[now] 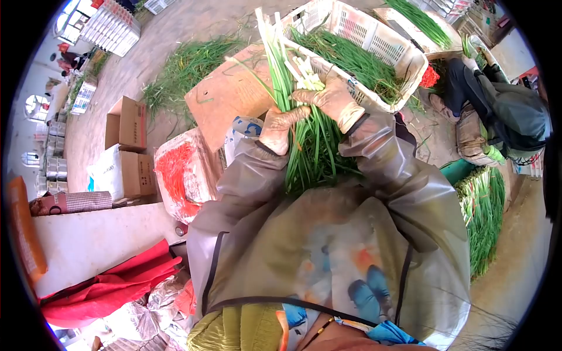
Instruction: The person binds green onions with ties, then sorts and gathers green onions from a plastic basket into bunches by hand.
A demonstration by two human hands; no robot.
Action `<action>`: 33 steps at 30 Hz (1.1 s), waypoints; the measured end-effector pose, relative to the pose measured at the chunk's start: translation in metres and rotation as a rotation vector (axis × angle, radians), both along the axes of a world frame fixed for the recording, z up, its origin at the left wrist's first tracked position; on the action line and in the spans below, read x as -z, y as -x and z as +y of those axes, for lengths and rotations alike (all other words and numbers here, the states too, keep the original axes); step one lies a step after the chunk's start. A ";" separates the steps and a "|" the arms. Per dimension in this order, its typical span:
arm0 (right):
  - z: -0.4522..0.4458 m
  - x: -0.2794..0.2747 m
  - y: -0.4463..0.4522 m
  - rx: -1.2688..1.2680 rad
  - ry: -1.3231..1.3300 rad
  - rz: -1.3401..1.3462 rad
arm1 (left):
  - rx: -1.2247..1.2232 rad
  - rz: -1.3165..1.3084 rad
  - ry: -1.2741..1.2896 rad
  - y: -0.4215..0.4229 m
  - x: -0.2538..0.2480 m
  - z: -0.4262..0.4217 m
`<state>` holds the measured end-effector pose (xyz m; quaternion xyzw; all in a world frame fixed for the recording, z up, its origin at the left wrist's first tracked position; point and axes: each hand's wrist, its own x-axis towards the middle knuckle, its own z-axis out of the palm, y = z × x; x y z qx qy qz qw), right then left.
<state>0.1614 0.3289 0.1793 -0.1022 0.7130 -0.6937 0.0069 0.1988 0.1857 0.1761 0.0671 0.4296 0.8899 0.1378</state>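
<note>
A bunch of chives [287, 76], white stalk ends upward, stands between my two gloved hands, its green leaves hanging towards my lap. My left hand [280, 127] is closed around the longer stalks, thumb across them. Against the shorter white ends, my right hand [335, 105] is closed on another part of the bunch. Both gloves look worn and soiled. Just beyond my right hand is a white plastic crate [374, 26] holding loose green leaves. A brown board [225, 90] lies beyond my left hand.
Loose greens [184, 70] lie on the floor. To the left are red ties [175, 169] on a wrapped bundle and a cardboard box [126, 126]. A co-worker [503, 111] sits at right, near stacked tied chives [486, 216].
</note>
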 end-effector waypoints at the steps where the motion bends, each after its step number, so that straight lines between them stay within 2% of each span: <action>1: 0.000 -0.002 -0.003 0.003 0.004 -0.011 | 0.003 0.004 0.000 -0.001 0.000 -0.001; 3: 0.008 -0.010 -0.010 -0.031 0.182 -0.116 | 0.050 -0.206 0.052 -0.002 0.000 -0.004; 5: 0.015 -0.009 -0.015 -0.056 0.225 -0.125 | 0.005 -0.203 0.064 -0.004 0.006 0.001; 7: 0.018 -0.021 -0.027 -0.103 0.327 -0.206 | -0.084 -0.090 0.121 -0.001 0.024 0.002; 9: 0.020 0.001 -0.022 -0.075 0.315 -0.209 | -0.087 -0.109 0.121 -0.010 0.012 0.005; 11: 0.021 0.004 -0.022 0.004 0.174 -0.163 | -0.089 -0.076 0.013 -0.012 0.013 0.008; 12: 0.020 -0.006 -0.028 -0.069 0.301 -0.205 | -0.120 -0.024 0.116 -0.009 0.019 0.008; 13: 0.020 -0.004 -0.028 -0.069 0.302 -0.206 | -0.120 -0.025 0.117 -0.009 0.022 0.008; 15: 0.021 0.001 -0.025 -0.038 0.091 -0.170 | -0.137 0.044 0.107 -0.009 0.017 0.011; 16: 0.020 0.003 -0.025 0.001 0.074 -0.187 | -0.159 0.044 0.062 -0.007 0.022 0.010; 17: 0.020 0.005 -0.026 -0.002 0.073 -0.187 | -0.161 0.045 0.061 -0.008 0.022 0.008; 19: 0.024 0.009 -0.026 0.014 0.300 -0.237 | -0.156 -0.171 0.012 -0.008 0.019 0.004; 21: 0.026 0.008 -0.027 0.002 0.316 -0.238 | -0.165 -0.170 0.067 -0.012 0.010 0.002; 24: 0.033 0.011 -0.013 0.106 0.116 -0.082 | -0.051 -0.173 0.019 -0.017 0.013 0.002; 25: 0.046 -0.001 -0.009 0.183 -0.040 -0.114 | -0.068 -0.098 0.163 -0.021 0.012 0.004; 26: 0.063 -0.017 -0.003 0.212 -0.044 -0.119 | -0.043 -0.138 0.172 -0.027 0.010 0.004; 27: 0.068 -0.059 -0.009 0.391 -0.150 -0.218 | -0.017 -0.172 0.177 -0.032 0.009 0.003; 28: 0.098 -0.056 0.003 0.377 -0.193 0.034 | -0.018 -0.171 0.293 -0.034 0.015 0.001; 29: 0.128 -0.053 0.016 0.369 -0.237 0.287 | -0.023 -0.042 0.328 -0.030 0.036 -0.004; 31: 0.127 -0.122 -0.011 0.481 0.280 -0.035 | -0.042 0.004 0.184 -0.030 0.057 -0.004; 32: 0.145 -0.130 -0.011 0.032 0.598 -0.024 | -0.003 -0.203 0.202 -0.029 0.063 -0.009; 33: 0.134 -0.155 -0.027 0.050 0.681 -0.043 | -0.014 -0.206 0.154 -0.029 0.071 -0.009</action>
